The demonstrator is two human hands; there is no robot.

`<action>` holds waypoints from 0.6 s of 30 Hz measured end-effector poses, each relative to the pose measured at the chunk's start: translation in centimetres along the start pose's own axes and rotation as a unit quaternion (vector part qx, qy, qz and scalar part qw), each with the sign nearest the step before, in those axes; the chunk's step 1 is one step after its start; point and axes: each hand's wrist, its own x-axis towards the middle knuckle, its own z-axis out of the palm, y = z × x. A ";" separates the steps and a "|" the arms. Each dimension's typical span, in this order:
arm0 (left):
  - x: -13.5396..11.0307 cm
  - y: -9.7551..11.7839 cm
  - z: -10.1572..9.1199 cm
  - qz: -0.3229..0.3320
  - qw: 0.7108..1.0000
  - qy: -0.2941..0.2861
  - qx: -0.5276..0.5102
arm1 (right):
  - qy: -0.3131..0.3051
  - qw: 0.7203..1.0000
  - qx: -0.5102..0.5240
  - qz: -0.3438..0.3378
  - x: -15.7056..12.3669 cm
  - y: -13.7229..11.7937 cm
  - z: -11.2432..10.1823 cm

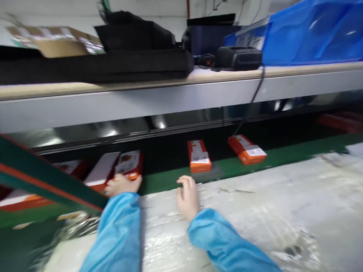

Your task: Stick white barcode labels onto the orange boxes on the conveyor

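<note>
My left hand (123,185) is closed around the near end of a small orange box (128,162) with a white printed label on top. Close against that box on its left lies another orange-sided box with a plain white top (103,168). My right hand (188,197) is open and holds nothing, its fingers curved and thumb apart, over the edge of the plastic-covered surface (256,219). Just beyond its fingertips sits a labelled orange box (199,156). A further orange box (247,149) lies at an angle to the right. Both my sleeves are light blue.
The boxes rest on a dark belt (165,151) with a green near edge. A green post with an orange stripe (41,172) slants across the left. Above runs a shelf (125,105) carrying black equipment and a blue bin (318,33). A cable (255,95) hangs down.
</note>
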 end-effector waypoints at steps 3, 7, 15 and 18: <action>-0.8 -0.1 -0.1 0.010 1.000 -0.017 0.000 | -0.016 1.000 0.012 0.016 -0.1 0.9 0.5; -2.9 0.2 -0.7 0.066 0.997 0.017 -0.042 | -0.020 0.997 0.055 0.051 -0.2 1.8 1.1; -11.7 2.4 -0.9 0.332 0.929 0.138 -0.087 | -0.034 0.929 0.261 0.261 0.8 2.4 1.1; -13.5 2.6 -0.2 0.390 0.900 0.163 -0.104 | -0.044 0.913 0.276 0.297 1.1 2.6 1.1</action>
